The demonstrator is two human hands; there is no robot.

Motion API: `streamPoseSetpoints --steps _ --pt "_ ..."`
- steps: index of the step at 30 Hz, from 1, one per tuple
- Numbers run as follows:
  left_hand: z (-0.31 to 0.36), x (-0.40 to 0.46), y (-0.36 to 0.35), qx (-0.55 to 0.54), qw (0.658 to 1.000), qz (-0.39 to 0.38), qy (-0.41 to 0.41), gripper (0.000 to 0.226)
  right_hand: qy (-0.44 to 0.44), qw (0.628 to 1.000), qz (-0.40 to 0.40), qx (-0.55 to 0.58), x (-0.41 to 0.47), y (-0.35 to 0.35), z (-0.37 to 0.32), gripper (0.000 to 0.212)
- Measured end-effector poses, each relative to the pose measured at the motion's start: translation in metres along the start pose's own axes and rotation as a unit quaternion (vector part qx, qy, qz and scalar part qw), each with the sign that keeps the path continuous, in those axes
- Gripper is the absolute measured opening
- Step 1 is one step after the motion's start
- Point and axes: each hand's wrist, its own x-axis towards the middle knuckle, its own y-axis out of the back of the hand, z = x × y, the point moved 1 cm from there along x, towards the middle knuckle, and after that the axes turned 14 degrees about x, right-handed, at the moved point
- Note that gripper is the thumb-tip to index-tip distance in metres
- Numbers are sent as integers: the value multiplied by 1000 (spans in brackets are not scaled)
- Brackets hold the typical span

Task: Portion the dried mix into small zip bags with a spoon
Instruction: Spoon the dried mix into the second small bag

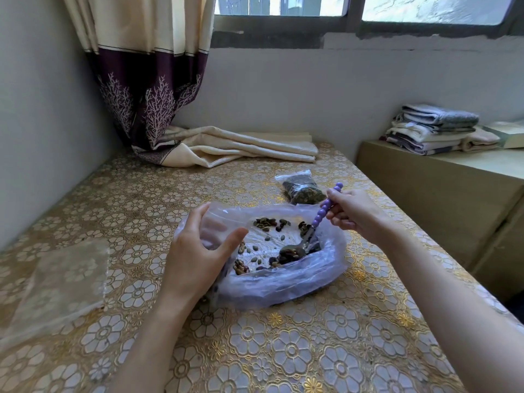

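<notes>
nearest the bench's front edge, the left hand (195, 251) curls round the left rim of the big plastic bag (283, 282) and props its mouth open, while the right hand (351, 211) pinches the purple beaded handle of the spoon (314, 222), whose bowl lies loaded in the dried mix (283, 255) at the bag's bottom. the spoon's long axis slants from that bowl up and away to the right. beyond it, toward the far right edge, lies a filled zip bag (302, 187), nearer the right hand; a stack of empty zip bags (61, 279) lies by the left edge, likely the next reach for the left hand.
</notes>
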Motion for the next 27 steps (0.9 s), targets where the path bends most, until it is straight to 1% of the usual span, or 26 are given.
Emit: streamPoseSetpoints --steps 4,7,8,11,13,15,17,18,19,23,25,27 --pt "5 3 3 -2 1000 -18 -4 101 13 999 26 43 -1 0 4 35" --pt "7 5 7 -16 1000 -20 -8 93 26 996 49 69 0 -3 3 34" --pt "8 4 9 -23 999 -21 -8 91 34 995 55 79 0 -4 3 34" --pt "9 5 20 -67 998 -21 -1 96 65 990 60 113 1 -12 -2 36" --pt "5 7 30 -91 996 -10 11 95 86 986 62 132 1 -19 -7 36" --pt "-1 10 39 -100 995 0 29 82 102 981 67 148 1 -26 -13 35" --pt "-6 14 47 -95 995 11 38 63 115 976 63 176 -1 -35 -20 34" --pt "-8 16 51 -85 996 16 37 57 122 972 56 194 -2 -41 -24 34" --pt "-9 17 54 -69 997 17 32 57 128 968 49 208 -3 -46 -28 34" --pt "-6 14 52 16 1000 6 -16 73 144 966 21 215 -8 -69 -42 37" --pt "-5 11 47 28 999 1 -23 81 155 965 4 212 -10 -82 -47 35" --pt "-6 8 42 18 1000 -1 -21 88 168 964 -14 204 -14 -96 -53 35"
